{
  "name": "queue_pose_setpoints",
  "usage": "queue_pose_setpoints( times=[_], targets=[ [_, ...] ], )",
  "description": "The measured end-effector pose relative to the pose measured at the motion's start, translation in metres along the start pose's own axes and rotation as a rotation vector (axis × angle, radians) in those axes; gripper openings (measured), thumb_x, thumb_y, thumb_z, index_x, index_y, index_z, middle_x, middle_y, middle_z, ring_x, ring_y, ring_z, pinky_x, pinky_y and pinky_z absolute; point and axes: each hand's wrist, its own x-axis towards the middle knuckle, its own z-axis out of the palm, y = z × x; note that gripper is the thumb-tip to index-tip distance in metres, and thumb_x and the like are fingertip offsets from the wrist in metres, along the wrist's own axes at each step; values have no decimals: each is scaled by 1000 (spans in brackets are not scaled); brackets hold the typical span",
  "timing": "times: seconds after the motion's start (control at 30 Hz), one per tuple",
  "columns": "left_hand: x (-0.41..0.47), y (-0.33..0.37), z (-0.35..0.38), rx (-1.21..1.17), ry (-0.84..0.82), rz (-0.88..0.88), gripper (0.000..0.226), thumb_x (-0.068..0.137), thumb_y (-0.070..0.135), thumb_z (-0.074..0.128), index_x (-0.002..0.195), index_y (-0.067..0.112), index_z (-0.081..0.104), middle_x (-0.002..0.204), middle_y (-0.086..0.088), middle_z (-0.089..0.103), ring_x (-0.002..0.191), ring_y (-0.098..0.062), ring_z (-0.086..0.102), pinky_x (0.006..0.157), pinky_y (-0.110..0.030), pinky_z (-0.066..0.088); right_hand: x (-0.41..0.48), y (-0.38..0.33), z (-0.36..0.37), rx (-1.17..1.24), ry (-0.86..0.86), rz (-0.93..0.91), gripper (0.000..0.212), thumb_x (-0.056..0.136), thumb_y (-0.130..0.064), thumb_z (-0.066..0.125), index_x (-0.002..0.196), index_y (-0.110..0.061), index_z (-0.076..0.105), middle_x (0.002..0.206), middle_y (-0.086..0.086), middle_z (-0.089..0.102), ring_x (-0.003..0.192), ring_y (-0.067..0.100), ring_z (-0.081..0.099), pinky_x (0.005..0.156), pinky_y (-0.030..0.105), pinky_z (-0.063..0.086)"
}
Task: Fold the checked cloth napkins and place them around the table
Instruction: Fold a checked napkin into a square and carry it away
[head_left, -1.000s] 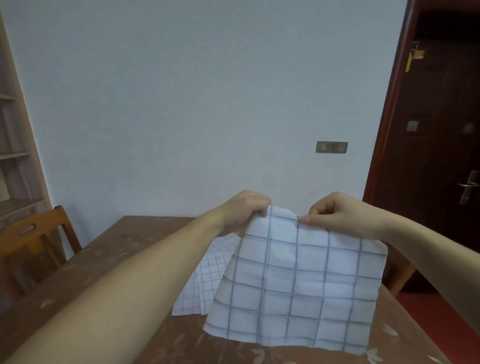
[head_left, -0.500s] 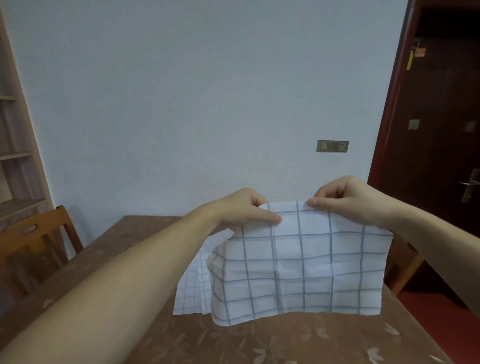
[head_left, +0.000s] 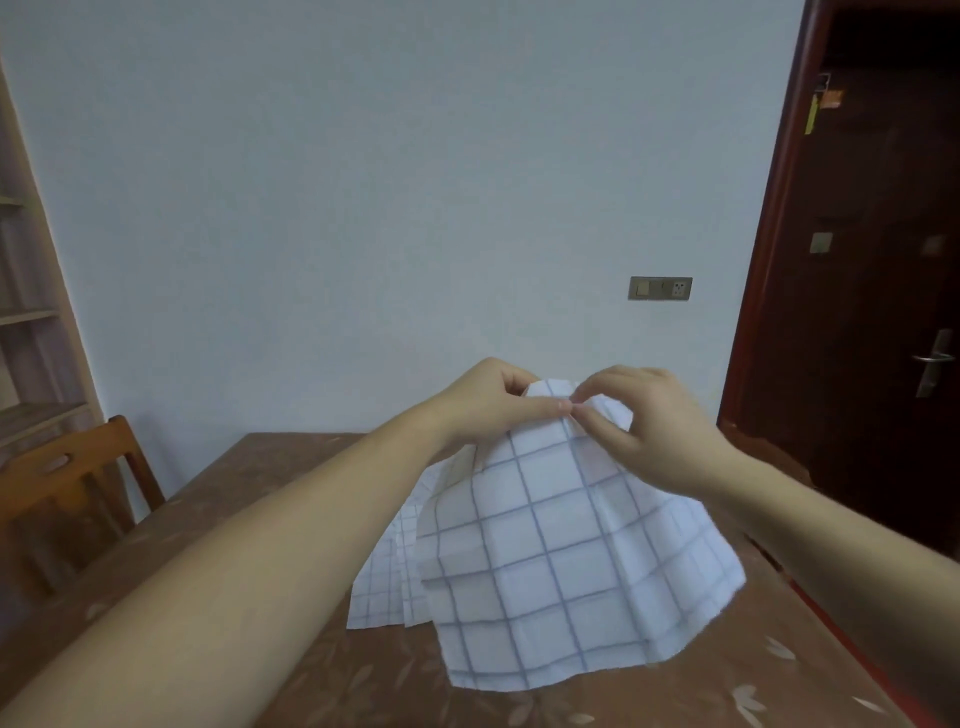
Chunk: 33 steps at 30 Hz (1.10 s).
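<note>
A white napkin with a blue check (head_left: 561, 561) hangs in the air above the brown table (head_left: 249, 519), its lower edge brushing the tabletop. My left hand (head_left: 493, 400) and my right hand (head_left: 649, 421) both pinch its top edge, their fingertips meeting at the middle, so the cloth drapes down in a fold on either side. Behind and left of it, more checked napkins (head_left: 384, 582) lie in a pile on the table, partly hidden by the held one.
A wooden chair (head_left: 67, 483) stands at the table's left side, with shelves (head_left: 26, 312) behind it. A dark wooden door (head_left: 883, 312) is at the right. A pale wall with a socket plate (head_left: 660, 288) lies beyond the table's far edge.
My hands have come together at the top edge, bringing the napkin's upper corners to the middle. The cloth, first spread flat and wide, now hangs bunched and doubled.
</note>
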Motion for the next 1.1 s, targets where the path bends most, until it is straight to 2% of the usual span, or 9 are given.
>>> queue_pose_setpoints(
  times=[0.17,0.27,0.33,0.43,0.63,0.77,0.93,1.03,1.1],
  targets=[
    [-1,-2,-1,-70,73,23,17,88,29,71,83,13,76,80,1,72,79,-14,65,82,-34,51,-11,-13,11,356,-180,253,23,91,-41,60,104,-25,70,98,-22,69,94,-7,63,83,17,46],
    [1,-3,0,-25,119,59,17,87,27,72,80,12,75,73,6,70,72,-9,63,77,-30,50,-12,-14,16,443,-254,309,24,87,-40,65,92,-19,73,80,-9,73,73,4,67,68,26,51],
    [2,-3,-1,10,159,83,15,87,26,73,76,16,74,69,9,69,68,-5,61,73,-26,49,-12,-14,20,396,-286,338,34,84,-42,64,85,-8,70,63,-3,61,55,11,52,57,30,42],
    [1,-4,-2,46,205,122,15,85,25,74,71,20,72,65,13,67,64,-1,59,68,-20,46,-12,-15,20,412,-322,363,50,80,-45,59,81,5,59,63,1,52,58,11,47,57,30,37],
    [-1,-3,-4,58,301,185,14,81,26,78,69,25,72,85,14,71,81,3,65,79,-18,46,-7,-19,13,475,-319,334,38,91,-29,63,80,7,60,59,0,42,54,9,38,54,27,30],
    [-7,8,0,42,269,181,11,84,23,76,78,14,74,69,8,69,65,-4,61,65,-18,50,0,-25,11,579,-258,361,34,90,-29,65,88,5,67,65,14,56,63,13,50,60,29,38],
    [-14,17,-1,66,237,192,5,81,18,78,79,14,76,76,0,74,71,-7,65,72,-26,53,2,-23,2,631,-252,406,25,90,-27,66,88,-2,71,72,2,64,65,10,57,61,25,44],
    [-15,20,-1,60,221,227,12,76,13,82,84,14,73,79,-8,73,73,-10,65,77,-29,53,0,-20,-2,654,-232,388,27,90,-30,66,90,-3,71,78,19,66,71,17,57,68,33,45],
    [-17,16,-5,76,185,198,23,75,14,83,91,20,66,64,9,66,62,-4,59,69,-19,48,-1,-18,-7,671,-193,384,24,91,-29,66,91,-7,73,91,27,69,74,21,61,70,41,52]
  ],
)
